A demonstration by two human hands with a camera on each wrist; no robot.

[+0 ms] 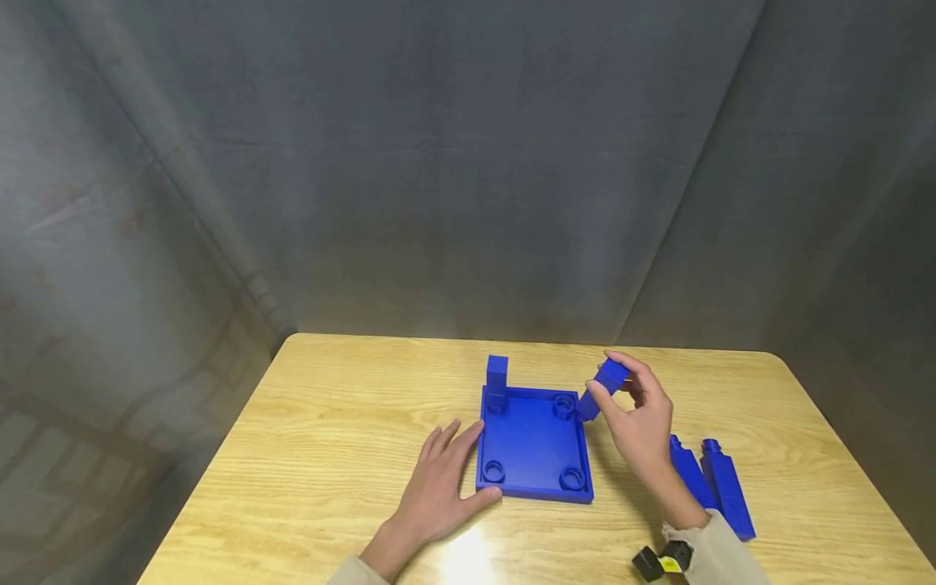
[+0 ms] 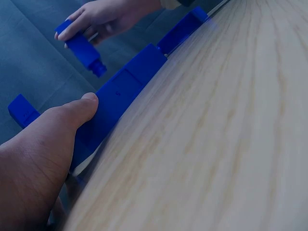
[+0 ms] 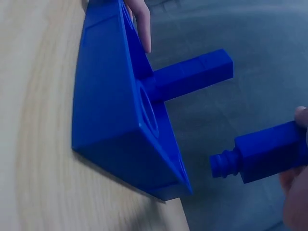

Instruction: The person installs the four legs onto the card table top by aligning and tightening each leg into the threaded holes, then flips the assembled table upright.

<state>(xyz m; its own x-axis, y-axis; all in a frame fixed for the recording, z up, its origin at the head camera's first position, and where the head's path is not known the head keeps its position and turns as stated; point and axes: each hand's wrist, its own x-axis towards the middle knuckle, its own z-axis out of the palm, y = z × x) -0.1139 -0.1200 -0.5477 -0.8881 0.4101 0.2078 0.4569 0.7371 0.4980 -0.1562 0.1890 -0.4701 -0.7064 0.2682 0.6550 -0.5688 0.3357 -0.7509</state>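
A blue square base plate (image 1: 534,443) with a round socket at each corner lies on the wooden table. One blue post (image 1: 497,380) stands upright in its far left socket. My right hand (image 1: 636,414) pinches a second blue post (image 1: 603,387), tilted, its threaded end just above the far right socket (image 1: 564,406). The right wrist view shows this post (image 3: 262,154) clear of the plate (image 3: 110,110). My left hand (image 1: 453,459) lies flat against the plate's left edge, fingers straight. Its thumb (image 2: 72,113) presses the plate's side (image 2: 125,91).
Two more blue posts (image 1: 691,475) (image 1: 725,489) lie side by side on the table (image 1: 329,422) to the right of my right forearm. A grey curtain hangs behind the table. A small black and yellow device (image 1: 661,561) sits at my right wrist.
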